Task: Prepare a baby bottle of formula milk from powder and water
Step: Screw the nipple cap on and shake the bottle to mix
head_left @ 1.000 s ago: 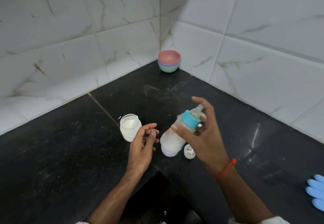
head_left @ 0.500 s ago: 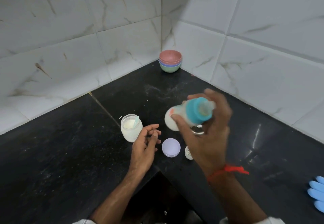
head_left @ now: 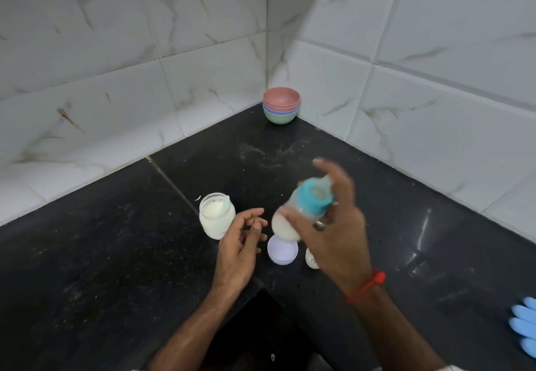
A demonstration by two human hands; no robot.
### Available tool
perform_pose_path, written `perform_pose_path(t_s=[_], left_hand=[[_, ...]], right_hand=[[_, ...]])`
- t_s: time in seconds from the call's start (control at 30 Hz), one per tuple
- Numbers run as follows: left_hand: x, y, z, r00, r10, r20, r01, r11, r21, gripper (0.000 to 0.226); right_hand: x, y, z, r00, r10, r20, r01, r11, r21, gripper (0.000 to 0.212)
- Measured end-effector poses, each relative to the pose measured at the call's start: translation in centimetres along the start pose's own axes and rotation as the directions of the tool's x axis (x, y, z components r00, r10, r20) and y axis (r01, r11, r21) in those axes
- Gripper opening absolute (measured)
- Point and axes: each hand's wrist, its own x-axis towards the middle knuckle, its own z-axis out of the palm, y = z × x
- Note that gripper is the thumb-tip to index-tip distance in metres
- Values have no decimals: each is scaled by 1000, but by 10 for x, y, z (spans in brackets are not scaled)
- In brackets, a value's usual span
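My right hand [head_left: 333, 234] grips a baby bottle [head_left: 293, 214] with a teal collar and teat, tilted in the air above the black counter [head_left: 101, 269]; the bottle holds white milk and is motion-blurred. My left hand [head_left: 237, 251] hovers beside it with fingers loosely curled, holding nothing. An open glass jar of white powder [head_left: 216, 216] with a pale green scoop inside stands just left of my left hand. A lilac round lid [head_left: 282, 250] lies on the counter under the bottle. A small white cap [head_left: 311, 259] lies next to it, partly hidden by my right hand.
A stack of coloured bowls [head_left: 280, 105] stands in the far corner against the tiled walls. A blue-gloved hand [head_left: 525, 327] shows at the right edge. The counter's inner corner edge drops off just below my wrists.
The bottle swung up off the counter to lie tilted, then came back down lower over the lilac lid. My left hand barely moved.
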Motion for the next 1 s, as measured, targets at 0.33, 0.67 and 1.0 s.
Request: perform_pose_path(t_s=[0.33, 0.67, 1.0], left_hand=[[3, 2, 1, 1000, 10, 10, -10, 1000, -16, 24], [-3, -2, 4, 1000, -22, 4, 22, 1000, -7, 24], [-6, -3, 5, 1000, -21, 12, 22, 1000, -10, 24]], right_hand=[[-2, 18, 0, 966, 233, 110, -246, 961, 126, 75], [28, -5, -23, 846, 516, 138, -468, 591, 657, 71], [28, -5, -20, 919, 391, 58, -380, 832, 405, 73]])
